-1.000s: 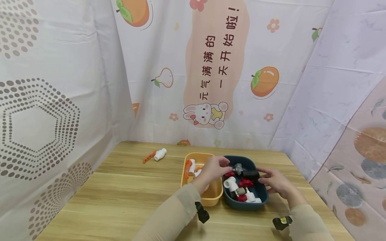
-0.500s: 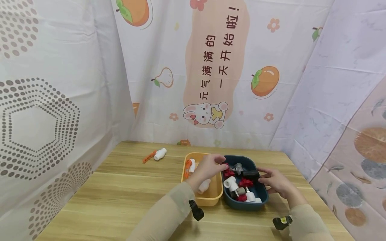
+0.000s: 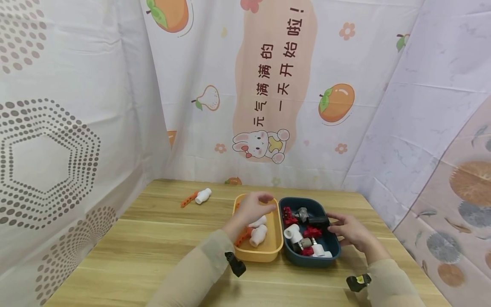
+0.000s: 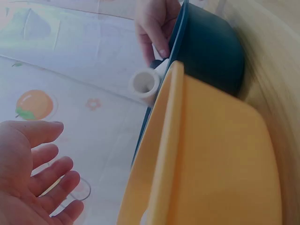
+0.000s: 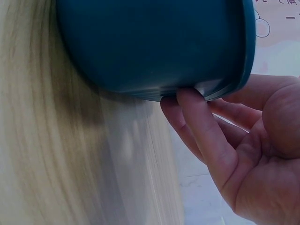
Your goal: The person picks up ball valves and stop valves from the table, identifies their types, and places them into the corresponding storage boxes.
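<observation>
My left hand (image 3: 251, 209) hovers over the yellow bin (image 3: 268, 256), its fingers loosely spread and holding nothing. In that bin lie white valve bodies (image 3: 258, 235) and an orange handle (image 3: 244, 236); my hand hides part of its back. My right hand (image 3: 350, 232) holds the right rim of the dark blue bin (image 3: 312, 261). The right wrist view shows fingers (image 5: 199, 117) against its outer wall and the thumb by the rim. The blue bin contains red handle pieces (image 3: 312, 232), white pipe fittings (image 3: 293, 233), a grey metal-looking part (image 3: 303, 214) and a black handle (image 3: 319, 221).
Both bins stand side by side on the wooden table (image 3: 165, 247). A white valve body (image 3: 203, 195) with an orange handle (image 3: 189, 199) lies at the back left. Printed cloth (image 3: 207, 162) hangs behind the table and along both sides.
My left hand has moved left, from the blue bin's left edge to above the yellow bin. A red piece by its fingers now lies uncovered in the blue bin. My right hand stays put.
</observation>
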The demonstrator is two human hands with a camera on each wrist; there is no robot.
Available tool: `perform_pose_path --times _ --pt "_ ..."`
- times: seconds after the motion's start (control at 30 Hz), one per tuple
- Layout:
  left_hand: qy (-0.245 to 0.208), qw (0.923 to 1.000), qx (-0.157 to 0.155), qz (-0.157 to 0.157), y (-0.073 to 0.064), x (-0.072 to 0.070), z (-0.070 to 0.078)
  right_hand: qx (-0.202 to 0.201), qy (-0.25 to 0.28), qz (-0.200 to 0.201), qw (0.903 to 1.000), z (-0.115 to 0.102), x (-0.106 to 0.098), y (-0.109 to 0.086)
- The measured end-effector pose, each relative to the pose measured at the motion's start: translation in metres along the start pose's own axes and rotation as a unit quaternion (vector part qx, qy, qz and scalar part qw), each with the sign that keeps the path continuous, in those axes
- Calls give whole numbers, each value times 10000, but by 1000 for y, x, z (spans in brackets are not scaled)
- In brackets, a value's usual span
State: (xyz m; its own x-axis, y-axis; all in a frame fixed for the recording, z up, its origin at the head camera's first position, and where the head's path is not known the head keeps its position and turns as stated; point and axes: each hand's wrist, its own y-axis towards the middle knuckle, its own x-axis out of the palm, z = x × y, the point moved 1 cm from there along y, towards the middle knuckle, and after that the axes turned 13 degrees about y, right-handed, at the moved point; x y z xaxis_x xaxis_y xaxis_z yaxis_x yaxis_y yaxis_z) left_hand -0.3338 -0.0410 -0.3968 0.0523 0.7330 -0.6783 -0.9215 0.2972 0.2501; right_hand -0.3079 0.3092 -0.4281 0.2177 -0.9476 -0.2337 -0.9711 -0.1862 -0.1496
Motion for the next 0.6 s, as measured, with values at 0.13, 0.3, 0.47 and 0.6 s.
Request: perform_pose_path --times 0.13,0.3,0.47,0.6 --pt "-122 9999 -2 43 0 -8 -8 20 -10 25 10000 0 0 0" --pt "-208 9995 101 209 -2 -16 -20 37 -27 33 10000 0 0 1" --pt "-232 9988 58 422 -4 -28 -30 88 -42 44 9999 0 0 1" --pt "-21 9975 82 696 -6 -40 -40 117 -54 66 9999 0 0 2"
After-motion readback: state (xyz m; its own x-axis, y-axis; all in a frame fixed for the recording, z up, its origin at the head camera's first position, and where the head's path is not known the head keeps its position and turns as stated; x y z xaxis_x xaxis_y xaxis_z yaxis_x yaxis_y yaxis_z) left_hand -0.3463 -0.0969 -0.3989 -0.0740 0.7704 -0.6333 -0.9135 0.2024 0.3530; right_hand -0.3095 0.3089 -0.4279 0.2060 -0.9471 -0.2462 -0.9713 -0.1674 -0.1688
